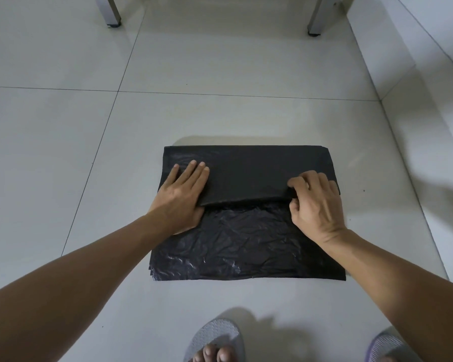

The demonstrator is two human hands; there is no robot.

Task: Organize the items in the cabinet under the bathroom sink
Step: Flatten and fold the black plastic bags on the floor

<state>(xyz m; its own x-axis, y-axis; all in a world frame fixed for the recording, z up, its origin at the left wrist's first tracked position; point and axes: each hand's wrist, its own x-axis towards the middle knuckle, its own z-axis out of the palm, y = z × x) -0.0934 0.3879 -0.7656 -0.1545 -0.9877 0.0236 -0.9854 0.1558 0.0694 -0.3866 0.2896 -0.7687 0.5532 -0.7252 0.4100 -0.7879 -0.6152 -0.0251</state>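
Item under handling: a black plastic bag, apparently a stack of several sheets judging by the layered edges at its near left corner, though the dim light leaves the count uncertain. It lies flat on the tiled floor directly ahead of the person, with its far portion folded toward them over the crinkled lower part. Assessment: thin film, very light, wholly limp, glossy and likely slippery layer on layer; it will not hold a crease unless pressed, and trapped air may lift the fold. No fragility concern beyond tearing if snagged. Best taken by the folded edge or the corners, with one palm pinning the stack so the sheets do not slide apart. The left hand lies flat, fingers straight, pressing on the left end of the folded flap. The right hand has its fingers curled, its grip pinching the flap's near edge at the right end. Surroundings: two metal furniture legs stand well beyond the bag; a wall base runs along the right; sandalled feet show at the bottom edge.
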